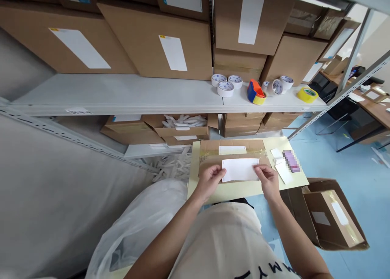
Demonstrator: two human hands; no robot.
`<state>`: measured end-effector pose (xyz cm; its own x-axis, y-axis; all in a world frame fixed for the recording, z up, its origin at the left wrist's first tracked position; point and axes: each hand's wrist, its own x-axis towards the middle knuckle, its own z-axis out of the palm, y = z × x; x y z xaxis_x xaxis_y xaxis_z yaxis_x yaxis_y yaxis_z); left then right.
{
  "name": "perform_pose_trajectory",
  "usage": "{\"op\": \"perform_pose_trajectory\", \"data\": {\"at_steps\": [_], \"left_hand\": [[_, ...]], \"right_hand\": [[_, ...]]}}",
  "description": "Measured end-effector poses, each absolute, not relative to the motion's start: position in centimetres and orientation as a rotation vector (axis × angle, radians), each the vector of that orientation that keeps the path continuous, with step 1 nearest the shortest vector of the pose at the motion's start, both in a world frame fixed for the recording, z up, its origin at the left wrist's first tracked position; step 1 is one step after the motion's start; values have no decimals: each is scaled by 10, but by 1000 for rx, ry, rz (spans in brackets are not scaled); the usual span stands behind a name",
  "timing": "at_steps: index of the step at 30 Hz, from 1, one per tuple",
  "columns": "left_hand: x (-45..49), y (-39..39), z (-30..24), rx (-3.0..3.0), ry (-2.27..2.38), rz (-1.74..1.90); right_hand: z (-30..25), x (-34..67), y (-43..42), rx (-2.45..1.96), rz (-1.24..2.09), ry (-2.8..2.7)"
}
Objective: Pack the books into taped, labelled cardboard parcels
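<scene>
A white paper label [240,170] is stretched between my two hands, its face blank apart from faint marks near the edges. My left hand [209,180] pinches its left edge between thumb and fingers. At the right edge, my right hand [268,180] grips it the same way. Directly behind the label lies a taped cardboard box [210,148] on a pale yellow table [195,189]. Another white label [232,150] is on the box's top. To the right rest some white papers [283,172] and a pixelated purple item [291,161].
Rolls of white tape [226,89], an orange-and-blue tape dispenser [256,93] and yellow tape [307,94] sit on the grey shelf [137,94] ahead. An open carton [335,185] holding a taped box stands at right. A translucent plastic bag [143,218] bulges at left.
</scene>
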<state>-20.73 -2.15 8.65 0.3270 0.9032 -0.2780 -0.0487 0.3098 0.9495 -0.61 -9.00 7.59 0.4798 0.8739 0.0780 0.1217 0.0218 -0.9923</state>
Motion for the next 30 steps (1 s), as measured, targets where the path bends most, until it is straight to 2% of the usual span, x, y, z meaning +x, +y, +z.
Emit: {"op": "perform_pose_trajectory", "data": {"at_steps": [8, 17, 30], "left_hand": [[-210, 5, 74, 1443, 1271, 739], [-189, 54, 76, 1388, 1443, 618], [-188, 62, 71, 1519, 1572, 421]], "right_hand": [[71, 0, -67, -1532, 841, -936], [70, 34, -9, -1840, 937, -1269], [84, 31, 3, -2073, 1013, -1405]]}}
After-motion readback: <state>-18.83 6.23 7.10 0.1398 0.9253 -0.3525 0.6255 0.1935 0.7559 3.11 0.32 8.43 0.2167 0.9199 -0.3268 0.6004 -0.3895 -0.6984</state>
